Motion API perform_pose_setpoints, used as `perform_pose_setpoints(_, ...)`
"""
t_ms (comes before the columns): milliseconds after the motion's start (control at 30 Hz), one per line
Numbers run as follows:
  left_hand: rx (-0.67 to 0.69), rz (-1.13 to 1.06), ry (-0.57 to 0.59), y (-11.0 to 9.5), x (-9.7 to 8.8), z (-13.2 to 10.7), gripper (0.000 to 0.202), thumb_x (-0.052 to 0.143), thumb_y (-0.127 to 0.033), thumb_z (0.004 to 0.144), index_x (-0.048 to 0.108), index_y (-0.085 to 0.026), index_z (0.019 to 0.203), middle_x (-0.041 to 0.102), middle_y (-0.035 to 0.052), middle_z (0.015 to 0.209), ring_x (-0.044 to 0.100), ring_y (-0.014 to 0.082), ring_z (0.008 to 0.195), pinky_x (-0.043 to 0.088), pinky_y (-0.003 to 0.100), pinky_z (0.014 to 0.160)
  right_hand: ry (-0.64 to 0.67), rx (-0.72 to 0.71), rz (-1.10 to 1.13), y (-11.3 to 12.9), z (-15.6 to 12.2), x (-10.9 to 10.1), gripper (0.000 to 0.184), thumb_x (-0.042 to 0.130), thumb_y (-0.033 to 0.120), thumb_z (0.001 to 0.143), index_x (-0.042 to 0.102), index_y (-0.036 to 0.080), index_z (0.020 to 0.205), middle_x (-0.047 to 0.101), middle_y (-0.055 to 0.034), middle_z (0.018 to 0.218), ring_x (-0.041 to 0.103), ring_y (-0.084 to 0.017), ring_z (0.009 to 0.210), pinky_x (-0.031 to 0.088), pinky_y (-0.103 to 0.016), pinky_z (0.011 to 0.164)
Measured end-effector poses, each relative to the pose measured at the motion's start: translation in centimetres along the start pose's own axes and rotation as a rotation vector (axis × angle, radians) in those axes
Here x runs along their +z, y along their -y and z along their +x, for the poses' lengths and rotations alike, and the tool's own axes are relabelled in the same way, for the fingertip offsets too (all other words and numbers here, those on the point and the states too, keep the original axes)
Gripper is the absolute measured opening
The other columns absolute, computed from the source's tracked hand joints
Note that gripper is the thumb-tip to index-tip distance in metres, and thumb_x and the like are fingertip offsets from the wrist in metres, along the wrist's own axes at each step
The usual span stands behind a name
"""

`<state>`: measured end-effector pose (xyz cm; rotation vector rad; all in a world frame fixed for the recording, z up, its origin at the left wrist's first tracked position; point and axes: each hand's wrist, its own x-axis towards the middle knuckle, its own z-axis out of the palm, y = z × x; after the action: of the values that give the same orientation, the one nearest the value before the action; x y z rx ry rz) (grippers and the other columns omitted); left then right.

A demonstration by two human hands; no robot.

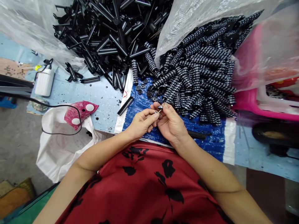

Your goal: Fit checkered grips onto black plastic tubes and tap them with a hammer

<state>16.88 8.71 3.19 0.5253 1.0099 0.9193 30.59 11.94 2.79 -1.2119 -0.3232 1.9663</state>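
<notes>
My left hand (141, 123) and my right hand (170, 123) meet over the blue tarp (210, 140) at the table's near edge. The right hand's fingers pinch a small black part (160, 107). The left hand's thumb and fingers are pinched on a thin pin-like piece (159, 111) that points at that part. Just beyond the hands lies a heap of black cylinders with white markings (201, 68). A few small black discs (149, 92) lie scattered on the tarp near the fingertips.
A pile of plain black plastic tubes (109, 34) fills the far left, spilling from a clear bag. One loose black tube (125, 105) lies at the tarp's edge. A white bottle (44, 81), a black cable (58, 107), a white bag with pink cloth (79, 115), and pink plastic (252, 99) at right.
</notes>
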Motion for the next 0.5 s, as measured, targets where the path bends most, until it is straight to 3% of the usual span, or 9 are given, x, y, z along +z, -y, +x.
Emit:
perform_pose_setpoints(233, 0.016, -0.039, -0.022, 0.3, 0.1, -0.2, 0.056, 0.082, -0.061, 0.086, 0.061, -0.013, 0.104, 0.06, -0.0032, 0.068, 0.045, 0.0051, 0.044, 0.03, 0.019, 0.041, 0.032, 0.001, 0.026, 0.1, -0.1, 0.2, 0.059, 0.088, 0.052, 0.074, 0.046, 0.023, 0.102, 0.074, -0.001, 0.121, 0.072, -0.015, 0.092, 0.054, -0.024, 0.051)
perform_pose_setpoints(333, 0.018, -0.048, -0.028, 0.4, 0.3, -0.2, 0.058, 0.083, -0.062, 0.085, 0.061, -0.012, 0.105, 0.061, -0.0027, 0.068, 0.044, 0.0049, 0.043, 0.03, 0.019, 0.041, 0.025, -0.059, 0.004, -0.2, -0.1, 0.3, 0.062, 0.09, 0.053, 0.072, 0.047, 0.022, 0.103, 0.075, -0.0016, 0.118, 0.075, -0.016, 0.096, 0.056, -0.023, 0.054)
perform_pose_setpoints(500, 0.002, -0.066, -0.08, 0.4, 0.3, -0.4, 0.058, 0.082, -0.063, 0.086, 0.059, -0.014, 0.104, 0.059, -0.0034, 0.069, 0.044, 0.0049, 0.045, 0.028, 0.017, 0.042, 0.053, -0.481, -0.389, -1.3, -0.3, -0.8, 0.036, 0.075, 0.046, 0.094, 0.057, 0.018, 0.107, 0.075, -0.0074, 0.126, 0.076, -0.009, 0.109, 0.063, -0.02, 0.097)
